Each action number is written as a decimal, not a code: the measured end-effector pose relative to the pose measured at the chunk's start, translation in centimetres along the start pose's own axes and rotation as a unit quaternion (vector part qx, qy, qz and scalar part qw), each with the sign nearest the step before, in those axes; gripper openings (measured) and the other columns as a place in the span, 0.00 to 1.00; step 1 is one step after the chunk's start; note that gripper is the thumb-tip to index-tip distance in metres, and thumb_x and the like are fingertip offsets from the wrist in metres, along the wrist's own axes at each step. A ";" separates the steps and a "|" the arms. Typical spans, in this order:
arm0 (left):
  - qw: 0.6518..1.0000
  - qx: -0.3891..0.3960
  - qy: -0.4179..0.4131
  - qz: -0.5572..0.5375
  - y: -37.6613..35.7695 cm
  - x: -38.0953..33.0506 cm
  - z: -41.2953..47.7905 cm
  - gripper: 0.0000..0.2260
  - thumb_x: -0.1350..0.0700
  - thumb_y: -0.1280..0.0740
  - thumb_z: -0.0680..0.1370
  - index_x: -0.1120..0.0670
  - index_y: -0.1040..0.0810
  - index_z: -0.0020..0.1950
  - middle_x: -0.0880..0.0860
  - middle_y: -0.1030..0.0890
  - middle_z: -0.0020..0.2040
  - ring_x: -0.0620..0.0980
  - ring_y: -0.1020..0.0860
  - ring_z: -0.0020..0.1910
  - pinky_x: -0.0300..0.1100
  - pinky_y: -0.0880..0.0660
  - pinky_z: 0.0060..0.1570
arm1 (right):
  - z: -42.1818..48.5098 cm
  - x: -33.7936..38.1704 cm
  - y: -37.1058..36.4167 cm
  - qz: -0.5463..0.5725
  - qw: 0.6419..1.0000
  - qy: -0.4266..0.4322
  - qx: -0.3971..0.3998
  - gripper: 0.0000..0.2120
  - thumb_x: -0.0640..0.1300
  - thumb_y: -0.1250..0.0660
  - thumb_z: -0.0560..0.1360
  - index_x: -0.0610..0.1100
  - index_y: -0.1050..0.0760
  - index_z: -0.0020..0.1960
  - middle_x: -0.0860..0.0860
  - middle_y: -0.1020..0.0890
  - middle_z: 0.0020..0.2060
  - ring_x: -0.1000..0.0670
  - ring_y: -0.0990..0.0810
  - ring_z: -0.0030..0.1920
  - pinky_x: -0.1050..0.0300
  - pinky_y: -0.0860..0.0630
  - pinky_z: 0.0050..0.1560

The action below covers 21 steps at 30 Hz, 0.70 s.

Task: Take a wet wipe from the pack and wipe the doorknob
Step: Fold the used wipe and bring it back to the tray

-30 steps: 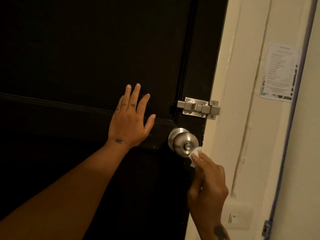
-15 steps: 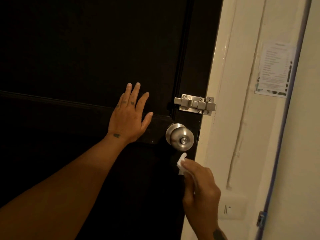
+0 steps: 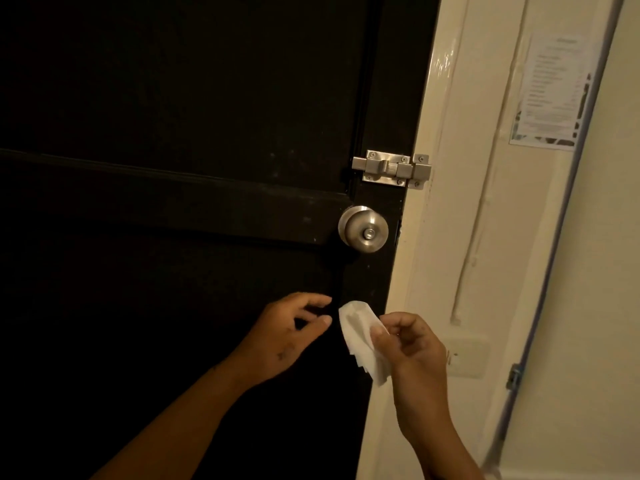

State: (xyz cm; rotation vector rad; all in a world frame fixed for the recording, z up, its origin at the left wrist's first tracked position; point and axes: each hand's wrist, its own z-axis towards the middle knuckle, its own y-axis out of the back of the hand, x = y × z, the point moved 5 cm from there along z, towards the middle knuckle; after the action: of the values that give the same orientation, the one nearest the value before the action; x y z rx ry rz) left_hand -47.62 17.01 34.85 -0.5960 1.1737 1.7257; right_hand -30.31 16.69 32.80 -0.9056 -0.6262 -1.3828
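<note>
A round silver doorknob [image 3: 363,229] sits on the right side of a dark door [image 3: 173,133]. Well below it, my right hand [image 3: 412,351] pinches a crumpled white wet wipe [image 3: 358,334], which hangs clear of the knob. My left hand [image 3: 284,337] hovers just left of the wipe, fingers loosely curled and apart, thumb and fingertips near the wipe's edge but holding nothing. No pack of wipes is in view.
A silver slide bolt [image 3: 393,169] is fixed above the knob at the door's edge. The cream door frame [image 3: 450,237] runs down the right, with a printed notice [image 3: 550,95] taped on the wall and a pale wall plate [image 3: 467,355] behind my right hand.
My left hand has left the door panel and dropped down beside the wipe. My right hand has pulled the wipe down and away from the knob.
</note>
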 end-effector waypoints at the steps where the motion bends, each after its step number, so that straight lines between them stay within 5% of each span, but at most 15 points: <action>1: 0.999 0.023 0.035 -0.032 -0.8 0.3 -0.5 0.13 0.53 0.37 0.76 0.44 0.28 0.61 0.42 0.24 0.55 0.40 0.24 0.51 0.34 0.27 0.44 | -0.4 -0.3 0.0 0.020 0.999 -0.028 0.009 0.07 0.33 0.33 0.72 0.43 0.24 0.41 0.49 0.21 0.34 0.56 0.23 0.33 0.67 0.26 0.32; 4: 0.993 0.054 0.068 -0.078 -2.7 0.6 -2.0 0.12 0.50 0.39 0.77 0.45 0.27 0.61 0.43 0.22 0.54 0.40 0.23 0.50 0.32 0.29 0.38 | -1.7 -1.3 0.1 0.068 0.995 -0.071 0.020 0.04 0.34 0.34 0.72 0.41 0.25 0.42 0.44 0.22 0.36 0.47 0.23 0.37 0.59 0.24 0.35; 8: 0.987 0.032 0.067 -0.139 -4.2 0.5 -3.5 0.06 0.53 0.37 0.77 0.48 0.21 0.45 0.46 0.19 0.41 0.39 0.21 0.39 0.28 0.30 0.31 | -3.4 -2.1 1.0 0.062 0.994 -0.093 -0.003 0.04 0.34 0.34 0.72 0.41 0.25 0.40 0.46 0.22 0.34 0.49 0.24 0.36 0.58 0.25 0.37; 13: 0.975 0.032 0.109 -0.193 -7.2 1.4 -5.2 0.07 0.56 0.36 0.76 0.53 0.22 0.39 0.46 0.20 0.32 0.42 0.22 0.34 0.36 0.31 0.34 | -6.5 -3.5 3.6 0.037 0.992 -0.124 -0.016 0.03 0.41 0.34 0.73 0.41 0.25 0.41 0.49 0.22 0.34 0.51 0.25 0.37 0.59 0.29 0.36; 16: 0.968 0.068 0.113 -0.214 -10.0 1.2 -6.0 0.08 0.57 0.36 0.76 0.55 0.24 0.37 0.50 0.20 0.35 0.45 0.22 0.34 0.39 0.30 0.35 | -8.7 -4.2 5.8 0.018 0.989 -0.150 0.003 0.14 0.50 0.34 0.68 0.40 0.24 0.45 0.46 0.21 0.39 0.53 0.24 0.38 0.64 0.26 0.35; 21: 0.959 0.147 0.108 -0.217 -15.5 0.2 -6.4 0.09 0.58 0.36 0.76 0.55 0.25 0.35 0.48 0.20 0.32 0.40 0.21 0.30 0.39 0.29 0.35 | -11.0 -5.0 10.8 -0.016 0.983 -0.183 -0.028 0.10 0.46 0.32 0.70 0.39 0.25 0.45 0.40 0.19 0.44 0.51 0.20 0.39 0.62 0.23 0.36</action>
State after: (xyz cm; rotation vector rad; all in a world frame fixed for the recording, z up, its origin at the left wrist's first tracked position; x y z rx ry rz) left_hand -34.56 13.02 25.05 -0.8027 1.3066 1.1113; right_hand -21.74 9.81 20.92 -1.2136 -0.8870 -1.2761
